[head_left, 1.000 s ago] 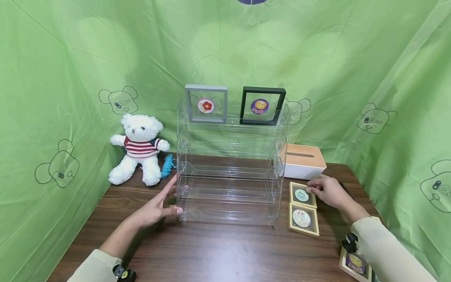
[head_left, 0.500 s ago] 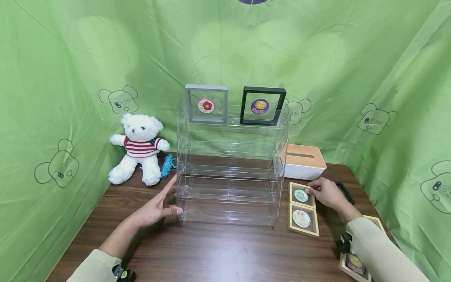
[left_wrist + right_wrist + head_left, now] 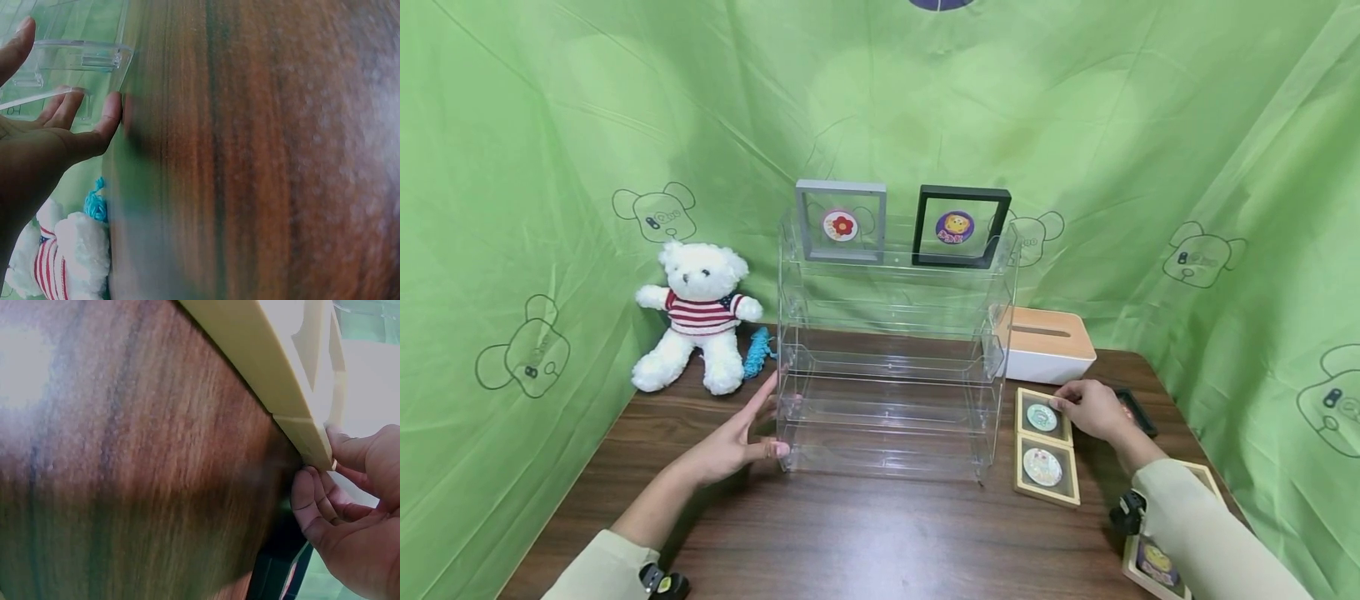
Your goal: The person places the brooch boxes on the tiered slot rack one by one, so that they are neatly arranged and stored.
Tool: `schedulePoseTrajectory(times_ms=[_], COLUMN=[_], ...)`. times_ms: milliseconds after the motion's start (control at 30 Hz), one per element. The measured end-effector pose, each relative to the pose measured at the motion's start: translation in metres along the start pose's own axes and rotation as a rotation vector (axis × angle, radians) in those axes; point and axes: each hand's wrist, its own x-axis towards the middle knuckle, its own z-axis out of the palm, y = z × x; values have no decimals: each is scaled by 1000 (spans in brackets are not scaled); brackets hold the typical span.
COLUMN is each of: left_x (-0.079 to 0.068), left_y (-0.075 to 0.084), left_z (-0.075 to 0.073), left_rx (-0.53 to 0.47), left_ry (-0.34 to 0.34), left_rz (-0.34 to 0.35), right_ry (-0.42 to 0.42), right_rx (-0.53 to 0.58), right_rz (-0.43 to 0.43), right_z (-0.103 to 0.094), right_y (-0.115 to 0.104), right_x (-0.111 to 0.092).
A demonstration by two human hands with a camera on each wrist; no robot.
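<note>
My left hand (image 3: 730, 446) is spread against the left side of a clear acrylic display rack (image 3: 887, 412), its thumb at the front edge. In the left wrist view its fingers (image 3: 109, 119) lie fairly straight along the clear panel. On the table right of the rack, two light wood-coloured photo frames with round badges sit end to end. With thumb and fingertips, my right hand (image 3: 1093, 408) pinches the right far corner of the farther frame (image 3: 1024, 400), whose badge is pale green. The nearer frame (image 3: 1071, 475) holds a whitish badge.
A grey frame (image 3: 805, 225) and a black frame (image 3: 917, 225) stand on the rack's top tier. A tissue box (image 3: 1048, 367) is behind the right hand. Another black frame (image 3: 1138, 412) and more wooden frames (image 3: 1131, 562) lie at the right. A white teddy bear (image 3: 700, 321) and blue yarn (image 3: 757, 352) are left.
My right wrist and forearm have shifted slightly left and nearer, uncovering more of the black frame on the table. The right fingertips stay on the same frame. My left hand has not moved.
</note>
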Motion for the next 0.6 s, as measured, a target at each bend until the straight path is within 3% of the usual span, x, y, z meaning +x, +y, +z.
schedulePoseTrajectory(times_ms=[167, 400, 600], left_x=[-1, 0, 2], left_y=[0, -1, -3], left_z=[-1, -1, 1], left_rx=[2, -4, -56], left_ry=[-4, -9, -29], left_rz=[3, 19, 50], right_ry=[-44, -85, -85], right_rx=[65, 277, 377], right_rz=[43, 110, 115], right_z=[-6, -6, -8], right_y=[2, 11, 18], right_x=[-1, -1, -3])
